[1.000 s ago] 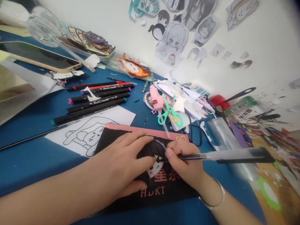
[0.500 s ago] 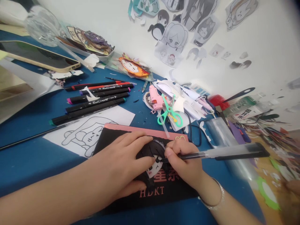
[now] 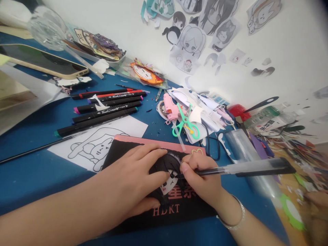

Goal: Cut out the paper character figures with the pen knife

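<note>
My right hand (image 3: 203,179) is closed around a black-and-clear pen (image 3: 246,168), its tip on the white face of a small paper cutout (image 3: 169,184). The cutout is a cartoon figure with dark hair, partly hidden by my fingers. My left hand (image 3: 135,177) lies over it with fingers spread, pressing its left side against a flat black booklet or box (image 3: 194,210) with pink lettering. An outline drawing on white paper (image 3: 102,148) sticks out beyond that black thing's left edge.
Several markers (image 3: 105,111) lie at the left behind my hands, with a phone (image 3: 43,61) farther back. Green scissors (image 3: 185,124) and a pink glue gun (image 3: 171,107) rest near paper scraps. A clear plastic roll (image 3: 252,162) is at the right.
Almost nothing differs. The pen's back end has dipped very slightly, while its tip stays on the cutout's face. My left hand is in the same place.
</note>
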The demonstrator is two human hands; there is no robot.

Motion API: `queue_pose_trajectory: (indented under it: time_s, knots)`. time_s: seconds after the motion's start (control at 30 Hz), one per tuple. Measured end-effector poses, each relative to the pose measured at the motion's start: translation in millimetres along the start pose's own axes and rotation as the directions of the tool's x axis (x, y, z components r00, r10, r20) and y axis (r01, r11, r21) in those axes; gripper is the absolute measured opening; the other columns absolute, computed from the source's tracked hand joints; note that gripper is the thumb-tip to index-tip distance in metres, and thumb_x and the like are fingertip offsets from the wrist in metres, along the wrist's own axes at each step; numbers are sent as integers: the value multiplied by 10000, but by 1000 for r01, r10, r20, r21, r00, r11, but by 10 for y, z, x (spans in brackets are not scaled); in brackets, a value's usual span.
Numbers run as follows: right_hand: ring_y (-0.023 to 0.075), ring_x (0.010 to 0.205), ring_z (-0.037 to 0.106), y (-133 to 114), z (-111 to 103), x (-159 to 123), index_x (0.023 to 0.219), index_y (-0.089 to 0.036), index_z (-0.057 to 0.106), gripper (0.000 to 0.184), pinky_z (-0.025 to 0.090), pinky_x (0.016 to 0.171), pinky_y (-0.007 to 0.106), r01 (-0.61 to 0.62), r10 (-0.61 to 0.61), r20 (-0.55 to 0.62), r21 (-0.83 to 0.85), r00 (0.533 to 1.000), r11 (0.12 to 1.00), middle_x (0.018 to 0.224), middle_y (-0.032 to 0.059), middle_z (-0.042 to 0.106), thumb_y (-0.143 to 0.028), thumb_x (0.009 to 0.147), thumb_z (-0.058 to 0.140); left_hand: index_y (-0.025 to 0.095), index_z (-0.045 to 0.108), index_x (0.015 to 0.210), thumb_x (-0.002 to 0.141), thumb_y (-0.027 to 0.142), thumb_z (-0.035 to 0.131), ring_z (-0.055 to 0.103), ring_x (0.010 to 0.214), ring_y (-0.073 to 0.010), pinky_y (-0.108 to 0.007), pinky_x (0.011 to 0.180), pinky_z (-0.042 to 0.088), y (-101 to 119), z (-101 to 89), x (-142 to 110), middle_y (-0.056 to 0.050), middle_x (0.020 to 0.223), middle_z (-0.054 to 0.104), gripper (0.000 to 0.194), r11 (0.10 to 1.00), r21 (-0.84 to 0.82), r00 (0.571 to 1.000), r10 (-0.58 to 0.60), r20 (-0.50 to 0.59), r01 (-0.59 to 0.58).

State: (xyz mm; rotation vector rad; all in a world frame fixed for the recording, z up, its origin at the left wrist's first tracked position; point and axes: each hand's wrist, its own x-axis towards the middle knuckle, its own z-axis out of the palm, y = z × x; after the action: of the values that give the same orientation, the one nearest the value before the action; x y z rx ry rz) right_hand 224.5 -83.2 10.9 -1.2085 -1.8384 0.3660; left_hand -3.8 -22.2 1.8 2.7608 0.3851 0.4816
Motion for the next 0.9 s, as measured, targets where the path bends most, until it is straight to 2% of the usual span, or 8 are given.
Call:
queue_pose_trajectory:
  time_s: [0.2, 0.3, 0.47, 0.57, 0.73, 0.9]
  knots:
    - [110, 523, 564, -28, -3, -29, 655, -247, 336, 372, 451, 518, 214, 68, -67, -28, 7, 997, 998, 582, -64, 508, -31, 850, 568, 263, 694, 1138, 790, 323, 931, 591, 1352, -415, -620, 1090, 545, -21, 28, 9, -173, 1409, 636, 425, 1000, 2, 999, -30, -20, 30]
    - [121, 553, 599, -52, -2, -8, 674, -256, 357, 367, 486, 543, 223, 119, -119, 13, 26, 993, 993, 590, -60, 542, -31, 859, 580, 257, 708, 1131, 787, 357, 933, 610, 1326, -419, -625, 1065, 556, 2, 38, 7, -194, 1409, 640, 423, 999, 24, 998, -32, -49, 33]
    - [114, 502, 537, -83, 21, 60, 682, -270, 342, 385, 431, 490, 233, 190, -196, 111, 68, 974, 979, 565, -76, 513, -50, 883, 585, 247, 729, 1081, 745, 306, 965, 610, 1329, -378, -558, 1100, 544, 87, 26, 21, -169, 1381, 668, 415, 995, 47, 994, -89, -71, 92]
    - [110, 486, 497, -84, 42, 76, 653, -267, 334, 395, 404, 481, 246, 212, -219, 150, 61, 964, 975, 546, -75, 490, -92, 916, 572, 246, 733, 1095, 758, 311, 954, 608, 1330, -381, -566, 1105, 538, 78, 28, 23, -169, 1389, 664, 409, 994, 42, 993, -95, -64, 98]
    - [109, 480, 469, -75, 53, 79, 614, -260, 346, 410, 382, 477, 259, 236, -239, 155, 37, 958, 971, 535, -71, 481, -110, 925, 568, 231, 721, 1146, 799, 289, 911, 584, 1358, -410, -578, 1084, 549, 28, 36, 10, -188, 1447, 625, 400, 999, 1, 998, -34, -52, 34]
    - [126, 456, 480, -80, 51, 83, 627, -272, 307, 401, 396, 459, 277, 208, -214, 170, 51, 962, 977, 517, -69, 473, -80, 872, 560, 240, 734, 1114, 757, 219, 937, 570, 1374, -378, -547, 1132, 516, 89, 34, 21, -157, 1427, 645, 411, 994, 11, 992, -109, -55, 110]
